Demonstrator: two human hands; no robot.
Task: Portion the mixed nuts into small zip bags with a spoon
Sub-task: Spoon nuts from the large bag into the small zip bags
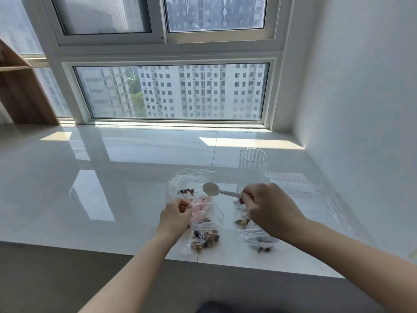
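Note:
My left hand (174,214) pinches the mouth of a small clear zip bag (206,231) that has mixed nuts in its bottom. Behind it lies a larger clear bag (185,184) with a few nuts inside. My right hand (269,207) grips the handle of a white plastic spoon (212,189); its bowl looks empty and hovers over the larger bag. Under my right hand lie filled small zip bags (257,239) with nuts showing.
A ribbed clear glass (252,168) stands just behind my right hand. Flat empty zip bags (316,188) lie to the right, near the white wall. The glossy white sill (112,177) ends at a front edge close to the bags. A wooden shelf (20,93) stands far left.

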